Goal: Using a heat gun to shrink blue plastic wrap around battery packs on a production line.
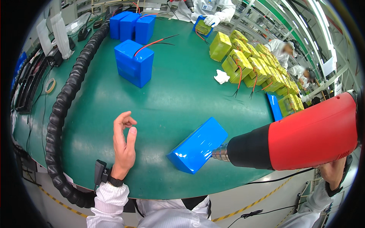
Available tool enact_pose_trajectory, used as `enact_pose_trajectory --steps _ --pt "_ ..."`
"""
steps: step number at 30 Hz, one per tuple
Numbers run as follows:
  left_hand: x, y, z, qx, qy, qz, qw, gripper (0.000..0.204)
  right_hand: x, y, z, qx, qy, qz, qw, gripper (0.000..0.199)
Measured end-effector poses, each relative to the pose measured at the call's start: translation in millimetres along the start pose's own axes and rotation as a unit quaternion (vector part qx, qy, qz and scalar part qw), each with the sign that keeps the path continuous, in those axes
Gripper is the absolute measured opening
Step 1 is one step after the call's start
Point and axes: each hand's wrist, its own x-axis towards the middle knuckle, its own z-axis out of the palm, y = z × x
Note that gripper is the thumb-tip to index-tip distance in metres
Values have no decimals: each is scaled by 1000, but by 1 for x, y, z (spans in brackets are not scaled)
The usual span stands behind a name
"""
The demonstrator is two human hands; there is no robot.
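Observation:
A red and black heat gun (311, 133) reaches in from the right, with my right hand (331, 173) wrapped round its grip; most of those fingers are hidden behind its body. Its metal nozzle (220, 152) points left at the right end of a blue film-wrapped battery pack (198, 145), very close to it; whether they touch I cannot tell. This pack lies tilted across the near part of the table, its film shiny. To its left, my left hand (124, 146) hovers apart from it, empty, thumb and fingers apart and slightly curled.
A finished-looking blue pack (135, 62) with red and black wires stands farther off, several more (127, 26) behind. Rows of yellow-green packs (237, 66) fill the right side, near crumpled white scrap (221, 76). A black ribbed hose (62, 102) borders the left. Opposite, a gloved co-worker's hand (211, 20) holds a pack.

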Motion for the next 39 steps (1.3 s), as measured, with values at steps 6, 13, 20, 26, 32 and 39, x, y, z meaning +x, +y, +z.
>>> enact_pose_trajectory --steps 6,13,20,26,32,39 --pt "0 0 0 -6 1 -8 1000 41 1 -10 -2 -18 0 38 999 76" --pt "0 1 -2 -9 0 -4 1000 40 6 -18 5 24 -17 36 999 71" --pt "-1 2 -2 0 4 6 1000 41 11 -24 7 17 11 -40 999 56" --pt "-1 -1 0 -6 -2 8 1000 41 19 -42 9 70 8 17 997 51" --pt "-3 1 -3 0 6 6 1000 41 31 -20 20 54 50 -19 997 62" --pt "-1 1 -2 -7 5 10 1000 41 34 -41 16 51 25 -17 998 65"
